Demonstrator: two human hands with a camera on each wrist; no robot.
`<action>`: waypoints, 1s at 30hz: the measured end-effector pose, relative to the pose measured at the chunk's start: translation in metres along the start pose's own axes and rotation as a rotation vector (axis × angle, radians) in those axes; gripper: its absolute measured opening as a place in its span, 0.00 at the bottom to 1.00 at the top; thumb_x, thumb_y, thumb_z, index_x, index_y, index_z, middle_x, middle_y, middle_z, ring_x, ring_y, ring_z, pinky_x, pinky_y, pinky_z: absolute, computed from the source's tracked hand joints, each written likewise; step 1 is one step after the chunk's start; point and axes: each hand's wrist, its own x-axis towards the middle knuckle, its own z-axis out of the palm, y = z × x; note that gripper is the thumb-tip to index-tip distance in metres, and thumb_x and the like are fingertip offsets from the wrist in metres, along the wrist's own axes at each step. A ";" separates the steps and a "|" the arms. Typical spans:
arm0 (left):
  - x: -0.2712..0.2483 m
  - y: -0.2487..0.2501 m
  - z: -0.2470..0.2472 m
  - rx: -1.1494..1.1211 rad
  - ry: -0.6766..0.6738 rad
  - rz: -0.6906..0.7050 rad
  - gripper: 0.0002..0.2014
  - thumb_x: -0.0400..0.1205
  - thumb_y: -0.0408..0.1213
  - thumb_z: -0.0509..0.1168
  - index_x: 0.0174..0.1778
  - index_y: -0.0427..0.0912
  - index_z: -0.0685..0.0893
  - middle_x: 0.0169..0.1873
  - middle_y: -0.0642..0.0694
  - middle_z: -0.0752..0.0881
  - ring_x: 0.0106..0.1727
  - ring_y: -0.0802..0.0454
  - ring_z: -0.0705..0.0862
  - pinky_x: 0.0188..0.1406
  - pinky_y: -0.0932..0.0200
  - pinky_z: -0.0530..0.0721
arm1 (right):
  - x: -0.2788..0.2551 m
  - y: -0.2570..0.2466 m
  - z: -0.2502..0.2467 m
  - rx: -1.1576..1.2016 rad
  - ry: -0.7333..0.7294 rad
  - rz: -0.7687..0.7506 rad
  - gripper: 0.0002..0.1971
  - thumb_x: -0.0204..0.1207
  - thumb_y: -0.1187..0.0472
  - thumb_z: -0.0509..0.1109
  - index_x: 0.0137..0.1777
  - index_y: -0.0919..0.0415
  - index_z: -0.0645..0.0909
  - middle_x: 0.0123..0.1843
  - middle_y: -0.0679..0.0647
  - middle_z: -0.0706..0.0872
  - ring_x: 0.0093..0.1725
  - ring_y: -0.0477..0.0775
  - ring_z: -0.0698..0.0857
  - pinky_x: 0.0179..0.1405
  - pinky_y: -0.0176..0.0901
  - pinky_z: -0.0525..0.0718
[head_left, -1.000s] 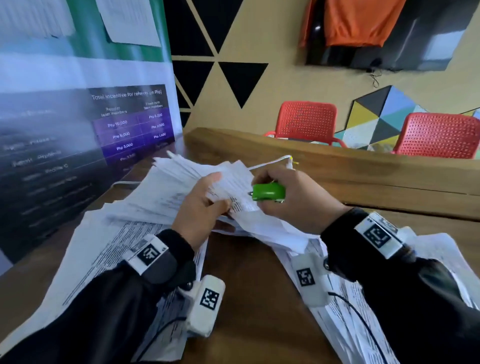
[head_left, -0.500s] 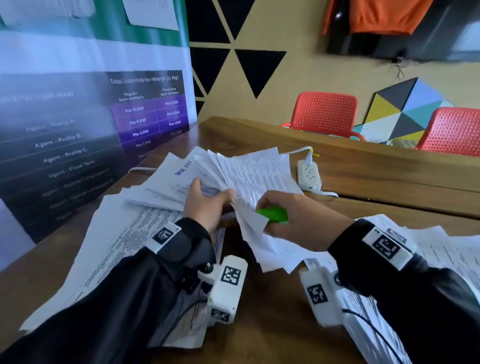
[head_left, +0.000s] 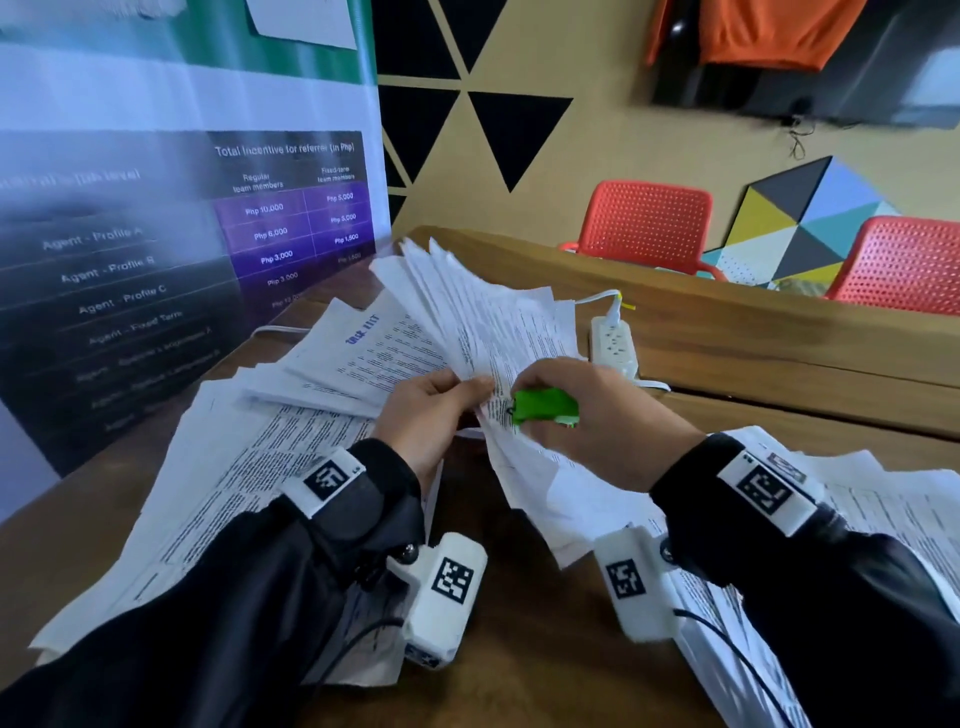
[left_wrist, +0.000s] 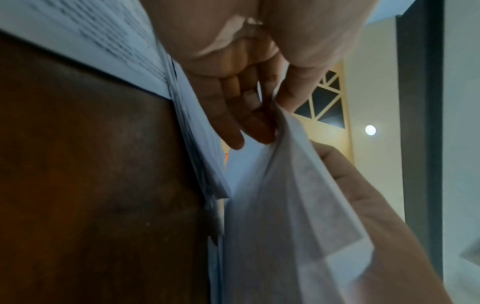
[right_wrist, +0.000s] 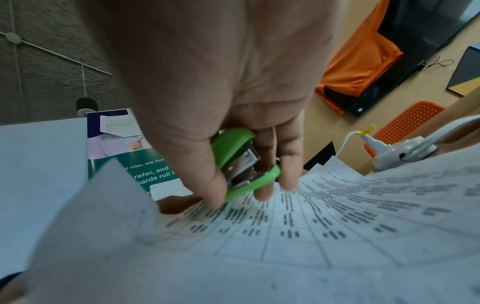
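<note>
A thick sheaf of printed papers fans up over the middle of the wooden table. My left hand pinches the sheaf's lower left part between thumb and fingers. My right hand grips a small green stapler against the sheaf's lower edge. In the right wrist view the green stapler sits between thumb and fingers over the printed papers. Whether its mouth closes over the sheets I cannot tell.
More loose sheets cover the table on the left, and another pile lies on the right. A white power strip with a cable sits beyond the hands by a raised wooden ledge. A banner stands at the left; red chairs behind.
Both hands have kept their grip while the sheaf has been lifted and fanned more upright. The stapler stays at the sheaf's lower edge, and the head view has shifted.
</note>
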 end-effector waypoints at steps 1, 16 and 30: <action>-0.002 0.002 0.001 0.008 -0.008 0.031 0.06 0.79 0.31 0.74 0.38 0.41 0.94 0.41 0.38 0.93 0.42 0.43 0.90 0.52 0.44 0.88 | 0.000 0.000 -0.002 0.003 0.037 -0.011 0.10 0.76 0.56 0.75 0.56 0.47 0.81 0.51 0.40 0.83 0.47 0.41 0.81 0.47 0.34 0.78; -0.007 0.008 0.000 0.090 -0.031 0.168 0.07 0.80 0.32 0.73 0.35 0.39 0.92 0.38 0.37 0.91 0.41 0.44 0.87 0.50 0.44 0.85 | 0.002 0.004 -0.002 -0.034 0.144 -0.147 0.09 0.75 0.57 0.75 0.54 0.49 0.83 0.50 0.43 0.84 0.48 0.45 0.82 0.51 0.46 0.83; -0.008 -0.002 0.003 0.242 -0.023 0.309 0.23 0.78 0.39 0.76 0.24 0.30 0.75 0.23 0.41 0.71 0.31 0.50 0.71 0.37 0.54 0.74 | 0.001 -0.001 -0.001 -0.221 0.125 -0.179 0.09 0.74 0.56 0.75 0.54 0.48 0.85 0.49 0.44 0.84 0.46 0.51 0.84 0.45 0.50 0.83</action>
